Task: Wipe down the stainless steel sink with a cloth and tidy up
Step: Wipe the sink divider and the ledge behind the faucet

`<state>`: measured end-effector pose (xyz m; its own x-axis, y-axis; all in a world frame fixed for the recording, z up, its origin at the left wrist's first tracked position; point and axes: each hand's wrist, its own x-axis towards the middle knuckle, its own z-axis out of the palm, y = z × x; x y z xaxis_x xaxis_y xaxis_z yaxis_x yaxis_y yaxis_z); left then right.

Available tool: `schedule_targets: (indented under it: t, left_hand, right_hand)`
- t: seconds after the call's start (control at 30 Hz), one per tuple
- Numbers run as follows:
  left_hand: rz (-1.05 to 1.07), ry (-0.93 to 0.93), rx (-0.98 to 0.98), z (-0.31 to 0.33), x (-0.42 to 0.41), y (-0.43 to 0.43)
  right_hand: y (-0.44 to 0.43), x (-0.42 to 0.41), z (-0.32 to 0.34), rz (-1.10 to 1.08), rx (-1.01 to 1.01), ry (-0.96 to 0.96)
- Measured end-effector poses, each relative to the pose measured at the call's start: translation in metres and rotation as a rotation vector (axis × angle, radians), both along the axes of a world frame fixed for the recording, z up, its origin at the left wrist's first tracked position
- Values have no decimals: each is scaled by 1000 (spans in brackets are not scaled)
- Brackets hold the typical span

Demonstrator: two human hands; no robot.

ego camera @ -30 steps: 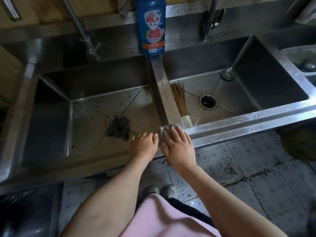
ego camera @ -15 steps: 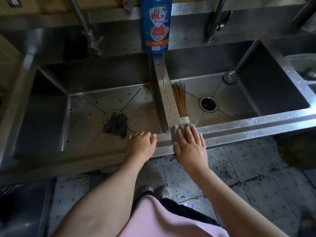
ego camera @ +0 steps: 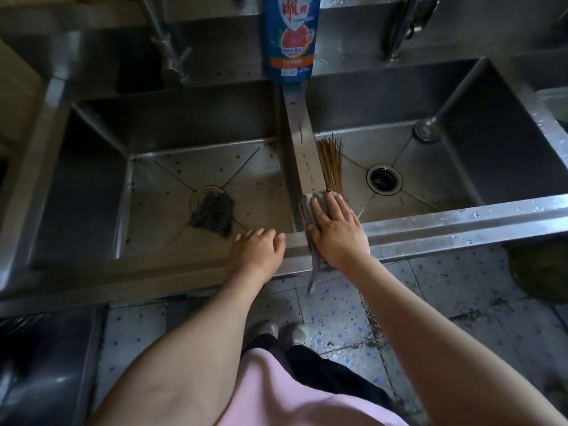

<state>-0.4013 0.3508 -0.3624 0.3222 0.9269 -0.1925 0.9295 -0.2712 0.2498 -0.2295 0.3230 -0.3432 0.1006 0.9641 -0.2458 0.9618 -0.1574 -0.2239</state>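
Closest to me, the person leans in over the tiled floor with both bare arms stretched out to the sink's front rim (ego camera: pixel 445 224). The left hand (ego camera: pixel 256 252) has not budged over the last second. It rests on the rim in front of the left basin and grasps nothing, though from this angle I can't quite tell whether the fingertips hook over the inner edge.

The right hand (ego camera: pixel 336 232) is the one that has moved. A second ago it pressed the cloth (ego camera: pixel 307 207) down on the front rim. Now it has slid forward, and its flat, spread fingers push the grey cloth onto the near end of the divider (ego camera: pixel 302 139) between the two basins. The cloth is pinned under the palm rather than gripped, and a tail of it hangs down over the front edge.

To my eye the wiping has turned from the front rim onto the divider. That strip still carries brown specks along its length, so a stroke away from the body looks like the natural next pass.

Further in, a dark scouring pad (ego camera: pixel 212 212) sits over the left basin's drain, and crumbs dot that floor. A bristle brush (ego camera: pixel 330 162) leans in the right basin just beside the divider, near the open drain (ego camera: pixel 384 178). At the back, a blue detergent bottle (ego camera: pixel 290 38) stands at the divider's far end. There is plenty left to wipe and tidy.
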Motion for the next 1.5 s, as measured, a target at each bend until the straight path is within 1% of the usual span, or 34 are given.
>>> schedule_targets:
  t: [0.13, 0.27, 0.5, 0.67, 0.8, 0.87, 0.97, 1.03, 1.13, 1.23, 1.5]
  left_hand:
    - [9, -10, 10, 0, 1, 0]
    - [6, 1, -3, -1, 1, 1]
    - [11, -3, -2, 1, 0, 0]
    - [-1, 34, -14, 3, 1, 1]
    - [-38, 104, -93, 4, 1, 2]
    - [-57, 106, -179, 5, 2, 6]
    - [-8, -59, -407, 12, 7, 19]
    - [-16, -92, -449, 14, 12, 29]
    - [-78, -71, -432, 14, 20, 37]
    - [-123, -89, -390, 8, 28, 40]
    - [-98, -104, -357, -4, 31, 44]
  right_hand:
    - [-30, -8, 2, -2, 71, -72]
    - [-46, -17, 2, 30, 80, -70]
    - [-41, -15, 0, 60, 106, -76]
    - [-21, -12, -2, 50, 74, -57]
    - [-1, -7, -3, 53, 36, -29]
    - [12, -5, -3, 40, 31, -16]
    - [28, -4, -2, 26, 30, -5]
    - [37, -5, -3, 20, 52, -14]
    - [44, -7, -3, -18, 82, -40]
    - [53, -6, -5, -41, 63, -57]
    - [88, 0, -9, -60, 80, -9]
